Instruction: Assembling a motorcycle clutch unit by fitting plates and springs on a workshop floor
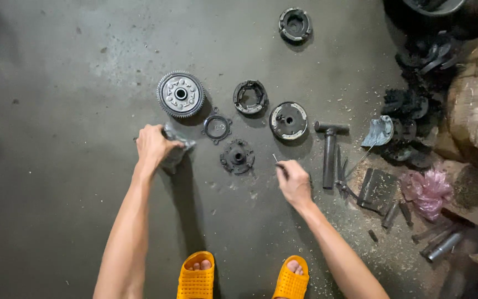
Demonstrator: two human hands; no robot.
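Person squats over a concrete floor point(56, 182), orange sandals point(196, 277) at the bottom of the view, both arms reaching forward.

Left hand point(153, 147): fingers curled tight around a small grey metal part point(177, 145), pressing it down on the floor just below the big toothed clutch gear point(180, 94). Wrist bent down, forearm nearly straight out from the body. The part looks like cast metal: stiff, dense for its size, probably oily, so slippery. A full wrap around the body looks like the sane grip; edges may be sharp.

Right hand point(294, 180): fingers pinched on a thin metal pin point(276, 160), tip pointing up-left toward the hub plate point(237, 156). Pin is light, rigid and easy to drop; the pinch sits near its lower end. Hand hovers low, just right of the hub plate, knuckles up.

Laid out between and above the hands: thin ring gasket point(217, 127), shoe carrier point(250, 97), round disc point(288, 120), another round part point(295, 24) farther up. T-handle socket tool point(330, 152) lies right of the right hand, apart from it. Pink plastic bag point(427, 188) and a scrap pile at far right.
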